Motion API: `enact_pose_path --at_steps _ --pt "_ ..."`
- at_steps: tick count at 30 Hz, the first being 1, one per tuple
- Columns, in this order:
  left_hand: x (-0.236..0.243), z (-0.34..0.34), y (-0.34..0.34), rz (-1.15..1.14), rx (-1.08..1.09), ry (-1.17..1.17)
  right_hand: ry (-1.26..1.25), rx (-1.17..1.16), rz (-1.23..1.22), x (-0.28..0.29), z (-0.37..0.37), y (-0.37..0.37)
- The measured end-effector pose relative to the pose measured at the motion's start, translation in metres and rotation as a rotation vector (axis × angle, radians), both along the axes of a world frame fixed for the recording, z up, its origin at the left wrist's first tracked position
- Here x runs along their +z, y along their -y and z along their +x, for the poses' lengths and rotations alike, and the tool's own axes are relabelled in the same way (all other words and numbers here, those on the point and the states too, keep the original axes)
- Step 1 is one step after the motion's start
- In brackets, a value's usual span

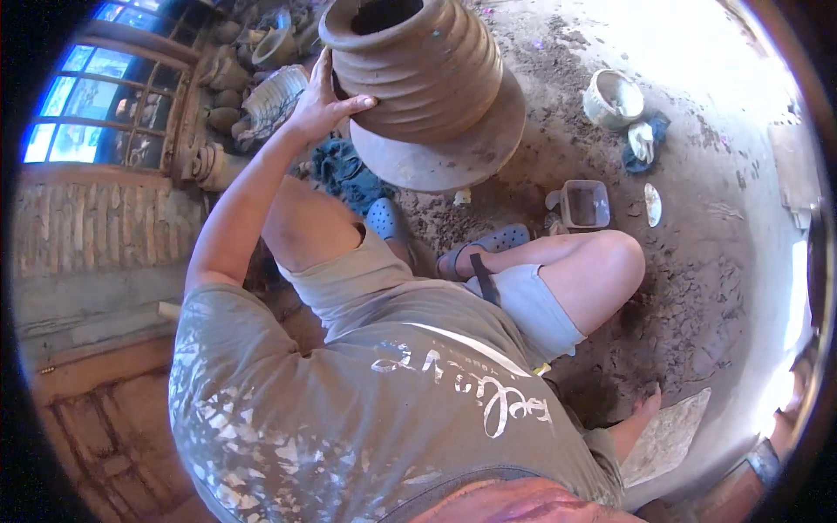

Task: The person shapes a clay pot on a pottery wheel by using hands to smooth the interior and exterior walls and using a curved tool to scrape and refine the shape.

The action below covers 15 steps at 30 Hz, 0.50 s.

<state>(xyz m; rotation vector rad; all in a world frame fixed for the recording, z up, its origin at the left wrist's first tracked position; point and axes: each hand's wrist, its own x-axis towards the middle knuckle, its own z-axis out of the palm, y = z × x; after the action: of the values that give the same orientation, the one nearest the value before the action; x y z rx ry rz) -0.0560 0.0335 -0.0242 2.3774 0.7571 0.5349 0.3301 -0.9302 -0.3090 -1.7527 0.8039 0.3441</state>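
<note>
A large ridged clay pot (418,78) stands on a round grey wheel disc (392,157) at the top centre. My left hand (336,105) is against the pot's left side, thumb across the front and fingers up along its wall below the rim. At lower right, partly hidden by my shirt, my right hand (645,403) is down beside a pale flat board (671,440), its fingers apart with nothing visible in them.
Several stacked pots (227,105) line the left wall by a window. Right of the wheel lie a white bucket (615,98), cloths (641,144), a plastic tub (586,203) and an oval dish (652,205). A blue cloth (344,174) and clay scraps lie on the floor around my legs.
</note>
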Motion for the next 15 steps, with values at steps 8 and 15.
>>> enact_pose_path --at_steps 8,15 --pt "0.010 0.003 0.065 0.366 0.220 0.272 0.616 0.146 -0.298 0.091 -0.010 -0.133" --pt "0.018 0.036 0.184 -0.210 -0.403 0.250 0.858 0.232 -0.279 0.217 -0.099 -0.454"
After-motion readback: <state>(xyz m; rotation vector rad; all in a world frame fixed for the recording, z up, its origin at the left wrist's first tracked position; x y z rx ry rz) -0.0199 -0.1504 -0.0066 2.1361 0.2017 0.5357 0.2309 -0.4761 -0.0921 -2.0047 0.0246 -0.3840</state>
